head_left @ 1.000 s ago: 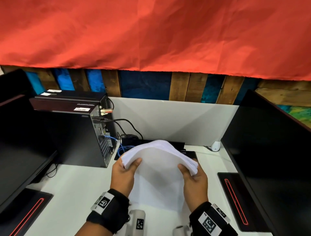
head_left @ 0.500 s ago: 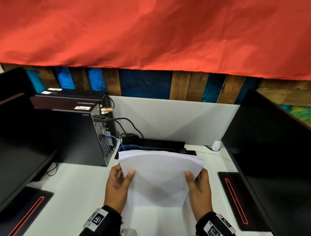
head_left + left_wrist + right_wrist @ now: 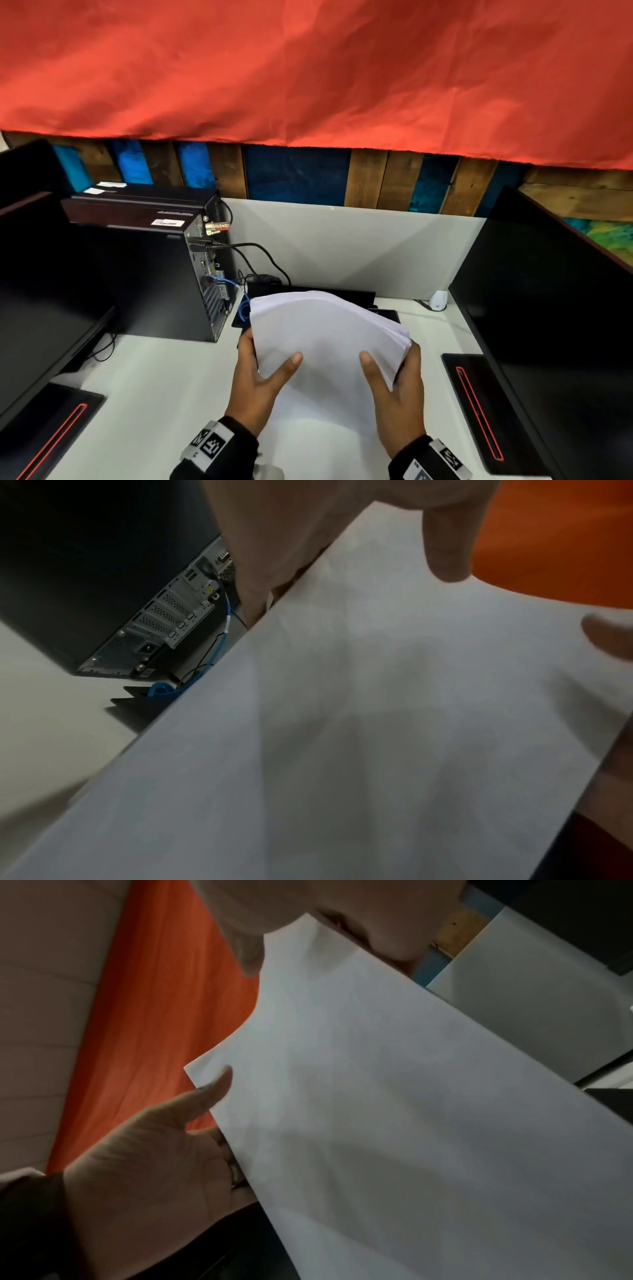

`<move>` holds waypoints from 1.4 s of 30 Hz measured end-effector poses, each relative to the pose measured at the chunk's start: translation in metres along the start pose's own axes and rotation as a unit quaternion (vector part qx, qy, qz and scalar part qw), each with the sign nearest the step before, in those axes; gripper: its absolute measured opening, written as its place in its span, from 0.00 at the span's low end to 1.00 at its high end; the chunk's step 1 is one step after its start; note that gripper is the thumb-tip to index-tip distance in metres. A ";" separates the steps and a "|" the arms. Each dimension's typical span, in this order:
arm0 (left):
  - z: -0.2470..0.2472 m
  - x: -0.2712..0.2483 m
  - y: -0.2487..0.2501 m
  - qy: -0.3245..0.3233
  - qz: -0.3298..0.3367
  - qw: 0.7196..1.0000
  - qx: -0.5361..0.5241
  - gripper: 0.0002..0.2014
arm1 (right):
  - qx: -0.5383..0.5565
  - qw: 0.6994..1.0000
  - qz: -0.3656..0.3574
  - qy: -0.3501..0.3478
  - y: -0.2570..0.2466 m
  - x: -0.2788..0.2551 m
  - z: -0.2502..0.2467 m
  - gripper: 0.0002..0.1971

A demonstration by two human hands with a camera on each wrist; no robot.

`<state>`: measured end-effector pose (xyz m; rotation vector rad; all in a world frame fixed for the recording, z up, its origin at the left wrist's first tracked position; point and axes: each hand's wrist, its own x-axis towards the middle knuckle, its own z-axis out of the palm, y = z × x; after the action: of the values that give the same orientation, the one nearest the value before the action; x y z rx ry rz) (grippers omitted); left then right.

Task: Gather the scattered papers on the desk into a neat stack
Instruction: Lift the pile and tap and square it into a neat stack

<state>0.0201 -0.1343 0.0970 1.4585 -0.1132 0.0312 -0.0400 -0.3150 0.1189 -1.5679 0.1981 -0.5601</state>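
Observation:
A thick stack of white papers (image 3: 329, 346) stands on its lower edge on the white desk (image 3: 154, 394) in front of me, its top bowed over away from me. My left hand (image 3: 263, 370) grips the stack's left side, thumb on the front sheet and fingers behind. My right hand (image 3: 394, 380) grips the right side the same way. The left wrist view shows the front sheet (image 3: 342, 723) under my left thumb (image 3: 445, 547). In the right wrist view the sheet (image 3: 411, 1123) fills the frame, with the left hand (image 3: 154, 1164) at its far edge.
A black PC tower (image 3: 154, 274) with cables and a blue cord (image 3: 244, 308) stands left of the stack. Dark monitors flank the desk at the left (image 3: 44, 291) and right (image 3: 555, 325). A low black device (image 3: 342, 297) lies behind the papers, against a white partition (image 3: 342, 250).
Half a second ago the stack stood flat with a straight top edge. Now its top curves over away from me, and both hands sit slightly higher along its sides.

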 end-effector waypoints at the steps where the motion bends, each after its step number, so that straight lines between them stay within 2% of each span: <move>1: 0.001 0.000 0.004 0.000 0.005 1.000 -0.008 0.38 | -0.001 1.000 -0.005 0.016 0.001 0.001 0.000 0.23; 3: 0.005 0.000 0.011 -0.001 0.017 1.000 -0.018 0.36 | -0.023 0.999 -0.021 0.041 0.003 0.002 0.001 0.23; 5: 0.009 0.001 0.019 0.017 0.028 0.999 -0.033 0.32 | -0.058 0.995 -0.059 0.047 0.000 0.001 0.005 0.29; 9: 0.018 0.007 0.035 0.066 0.037 0.996 -0.052 0.28 | -0.178 0.957 -0.214 0.077 -0.004 0.003 0.004 0.30; 10: 0.019 0.009 0.038 0.079 0.040 0.995 -0.049 0.27 | -0.193 0.952 -0.226 0.072 -0.004 0.004 0.003 0.29; 13: 0.022 0.016 0.045 0.107 0.037 0.993 -0.040 0.22 | -0.189 0.958 -0.210 0.052 -0.002 0.006 0.004 0.26; 18: 0.026 0.021 0.053 0.122 0.038 0.991 -0.047 0.09 | -0.183 0.957 -0.213 0.066 -0.001 0.005 0.003 0.26; 24: 0.023 0.018 0.057 0.091 0.063 0.993 -0.032 0.13 | -0.165 0.967 -0.174 0.082 -0.006 0.007 0.002 0.27; 28: 0.021 0.017 0.052 0.085 0.082 0.993 -0.026 0.19 | -0.173 0.968 -0.172 0.055 -0.007 0.006 0.002 0.23; 30: 0.021 0.017 0.051 0.083 0.087 0.992 -0.028 0.21 | -0.158 0.973 -0.151 0.074 -0.006 0.009 0.001 0.21; 32: 0.022 0.017 0.051 0.058 0.077 0.995 -0.025 0.24 | -0.156 0.974 -0.141 0.079 -0.007 0.012 0.002 0.20; 36: 0.020 0.021 0.046 0.009 0.041 0.999 0.019 0.34 | -0.187 0.966 -0.163 0.066 -0.010 0.016 0.005 0.27; 38: 0.016 0.024 0.044 0.004 0.040 0.998 0.039 0.28 | -0.176 0.967 -0.169 0.078 -0.010 0.019 0.004 0.29; 40: 0.011 0.027 0.045 0.004 0.048 0.998 0.040 0.16 | -0.158 0.967 -0.178 0.089 -0.011 0.021 0.003 0.32; 42: 0.009 0.026 0.049 0.015 0.058 0.998 0.026 0.10 | -0.144 0.966 -0.197 0.088 -0.018 0.020 0.004 0.29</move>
<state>0.0406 -0.1388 0.1492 1.5017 -0.1738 0.1524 -0.0245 -0.3188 0.1407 -1.8560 0.1022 -1.0207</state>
